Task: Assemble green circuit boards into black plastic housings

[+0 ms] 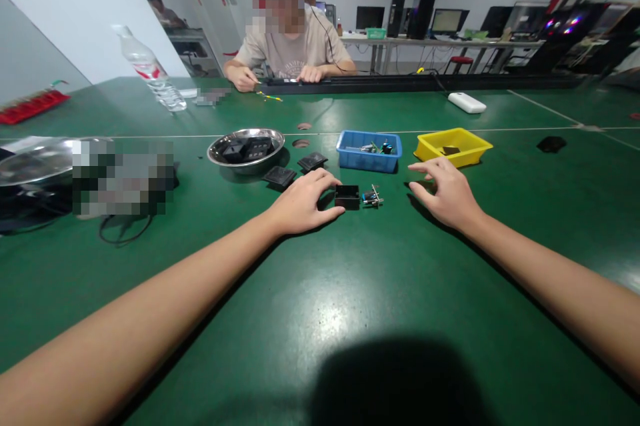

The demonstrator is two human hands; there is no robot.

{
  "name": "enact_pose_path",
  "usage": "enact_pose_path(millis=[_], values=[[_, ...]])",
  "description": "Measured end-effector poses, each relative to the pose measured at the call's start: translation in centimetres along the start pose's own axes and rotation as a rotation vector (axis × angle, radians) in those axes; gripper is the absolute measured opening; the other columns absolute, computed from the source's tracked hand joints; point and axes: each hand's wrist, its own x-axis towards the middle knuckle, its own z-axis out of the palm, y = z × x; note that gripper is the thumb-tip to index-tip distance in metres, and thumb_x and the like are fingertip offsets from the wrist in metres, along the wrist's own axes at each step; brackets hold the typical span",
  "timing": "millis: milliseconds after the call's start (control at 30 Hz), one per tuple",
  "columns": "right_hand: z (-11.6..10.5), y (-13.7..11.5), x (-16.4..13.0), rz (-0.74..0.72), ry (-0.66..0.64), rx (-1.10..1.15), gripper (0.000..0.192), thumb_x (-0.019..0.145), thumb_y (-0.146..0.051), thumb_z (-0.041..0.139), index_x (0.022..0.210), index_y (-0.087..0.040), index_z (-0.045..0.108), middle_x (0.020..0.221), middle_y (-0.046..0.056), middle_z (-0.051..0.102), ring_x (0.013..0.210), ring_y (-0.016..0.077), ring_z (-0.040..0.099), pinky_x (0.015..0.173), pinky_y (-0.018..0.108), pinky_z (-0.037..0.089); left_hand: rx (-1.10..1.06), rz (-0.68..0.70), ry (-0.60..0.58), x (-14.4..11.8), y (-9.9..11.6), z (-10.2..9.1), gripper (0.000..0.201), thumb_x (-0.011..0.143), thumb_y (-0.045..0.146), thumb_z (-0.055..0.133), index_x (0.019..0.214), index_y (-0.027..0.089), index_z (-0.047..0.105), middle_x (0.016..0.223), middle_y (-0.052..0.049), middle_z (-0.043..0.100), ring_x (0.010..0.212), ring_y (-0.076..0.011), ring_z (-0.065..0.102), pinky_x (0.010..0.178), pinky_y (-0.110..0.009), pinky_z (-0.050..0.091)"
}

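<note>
You are resting your left hand (303, 203) with loose fingers beside the little black box (347, 197), not holding it yet, while your right hand (447, 193) is hovering open and empty (the small metal part (371, 197) is lying untouched between them).

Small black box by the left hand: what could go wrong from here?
1. The small black box sits at the left hand's fingertips, apparently ungripped; a nudge could push it into the small electronic part beside it.
2. Two loose black covers lie just behind that hand and could be swept toward the metal bowl.
3. The right hand hovers close to the yellow bin and might bump it.
</note>
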Motion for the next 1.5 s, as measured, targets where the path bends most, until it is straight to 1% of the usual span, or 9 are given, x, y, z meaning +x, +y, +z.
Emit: enact_pose_path(millis=[133, 233, 400, 533, 700, 833, 933, 1200, 1500], values=[[0.4, -3.2, -1.2, -0.26, -0.213, 0.111, 0.049, 0.09, -0.031, 0.063, 0.138, -0.024, 0.058, 0.14, 0.015, 0.058, 0.13, 0.0315, 0.057, 0.11, 0.053, 0.046, -0.038, 0.075, 0.067, 0.0, 0.6, 0.0, 0.027, 0.087, 0.034, 0.063, 0.108, 0.016, 0.06, 0.103, -0.008, 0.067, 0.096, -0.0224, 0.065, 0.087, -0.037, 0.054], [0.8, -4.5, -1.5, -0.316, -0.325, 0.151, 0.045, 0.091, -0.028, 0.062, 0.135, -0.026, 0.06, 0.147, 0.013, 0.053, 0.135, 0.0314, 0.053, 0.113, 0.055, 0.044, -0.035, 0.115, 0.091, -0.1, 0.8, 0.0, 0.026, 0.088, 0.032, 0.062, 0.108, 0.016, 0.059, 0.103, -0.008, 0.068, 0.096, -0.0211, 0.065, 0.087, -0.034, 0.053], [0.5, -3.9, -1.0, -0.275, -0.266, 0.231, 0.026, 0.087, -0.018, 0.062, 0.112, -0.022, 0.069, 0.114, 0.01, 0.066, 0.101, 0.0235, 0.066, 0.089, 0.038, 0.055, -0.025, 0.135, 0.095, -0.1, 0.9, 0.0, 0.025, 0.087, 0.03, 0.063, 0.108, 0.016, 0.058, 0.104, -0.008, 0.068, 0.096, -0.0206, 0.065, 0.088, -0.032, 0.052], [0.1, -3.4, -0.7, -0.233, -0.259, 0.283, 0.014, 0.085, -0.017, 0.065, 0.098, -0.02, 0.068, 0.094, 0.006, 0.066, 0.081, 0.018, 0.062, 0.074, 0.03, 0.051, -0.031, 0.149, 0.11, -0.1, 0.9, 0.0, 0.024, 0.087, 0.028, 0.062, 0.107, 0.016, 0.058, 0.105, -0.009, 0.067, 0.097, -0.0205, 0.064, 0.088, -0.032, 0.052], [0.0, -3.6, -0.6, -0.217, -0.278, 0.299, 0.012, 0.084, -0.023, 0.069, 0.095, -0.02, 0.066, 0.091, 0.004, 0.066, 0.077, 0.0172, 0.058, 0.073, 0.029, 0.046, -0.04, 0.186, 0.173, -0.1, 1.1, -0.1, 0.022, 0.086, 0.027, 0.063, 0.104, 0.017, 0.056, 0.104, -0.009, 0.067, 0.098, -0.0204, 0.064, 0.089, -0.034, 0.053], [-0.1, -3.6, -0.7, -0.204, -0.281, 0.288, 0.011, 0.085, -0.025, 0.068, 0.094, -0.021, 0.064, 0.088, 0.004, 0.065, 0.075, 0.017, 0.056, 0.071, 0.029, 0.044, -0.153, 0.155, 0.24, -0.2, 1.5, 0.1, 0.03, 0.08, 0.027, 0.066, 0.103, 0.019, 0.047, 0.116, -0.012, 0.068, 0.108, -0.0224, 0.067, 0.093, -0.036, 0.053], [-0.1, -3.6, -0.7, -0.207, -0.281, 0.279, 0.011, 0.085, -0.025, 0.068, 0.094, -0.021, 0.064, 0.087, 0.004, 0.065, 0.075, 0.017, 0.056, 0.071, 0.029, 0.044, -0.238, 0.122, 0.22, -0.3, 1.7, 0.4, 0.035, 0.079, 0.027, 0.065, 0.105, 0.02, 0.043, 0.112, -0.011, 0.07, 0.099, -0.0202, 0.071, 0.084, -0.031, 0.054], [-0.2, -3.8, -0.6, -0.19, -0.296, 0.26, 0.011, 0.085, -0.025, 0.067, 0.095, -0.021, 0.065, 0.088, 0.004, 0.065, 0.074, 0.0171, 0.056, 0.07, 0.029, 0.043, -0.02, 0.158, 0.197, 0.0, 2.0, 0.2, 0.029, 0.086, 0.04, 0.067, 0.102, 0.016, 0.062, 0.085, -0.002, 0.066, 0.07, -0.0134, 0.06, 0.067, -0.024, 0.047], [-0.2, -3.7, -0.6, -0.19, -0.292, 0.262, 0.011, 0.085, -0.024, 0.067, 0.095, -0.021, 0.064, 0.087, 0.003, 0.065, 0.073, 0.0165, 0.055, 0.069, 0.028, 0.043, -0.019, 0.16, 0.167, -0.1, 2.0, 0.2, 0.03, 0.087, 0.039, 0.067, 0.105, 0.016, 0.063, 0.09, -0.004, 0.068, 0.075, -0.0154, 0.061, 0.072, -0.025, 0.048]])
